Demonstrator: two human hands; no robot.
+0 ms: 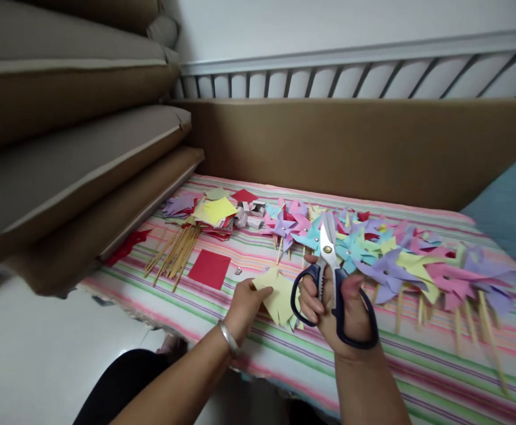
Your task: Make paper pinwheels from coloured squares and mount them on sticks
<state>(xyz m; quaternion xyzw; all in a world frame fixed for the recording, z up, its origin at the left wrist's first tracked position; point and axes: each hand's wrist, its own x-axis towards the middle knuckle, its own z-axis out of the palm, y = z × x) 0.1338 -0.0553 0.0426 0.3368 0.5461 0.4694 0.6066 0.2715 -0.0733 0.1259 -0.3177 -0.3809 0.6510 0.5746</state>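
Note:
My left hand (244,310), with a silver bangle at the wrist, pinches the left corner of a pale yellow paper square (277,295). Slits show along the paper's edges. In my right hand (329,307) is a pair of scissors (327,239) with dark blue handles, its blades together and pointing away from me. My fingers pass through the handle loops. A red paper square (209,269) lies flat to the left of the yellow one, and a small shiny bit (238,271) rests between them.
Finished paper pinwheels (386,273) on sticks cover the right side of the striped cloth (240,248). Wooden sticks (180,252) and a stack of coloured paper (216,213) lie on the left. Folded cardboard-brown cushions (85,177) rise at far left, and a brown board (329,150) stands behind.

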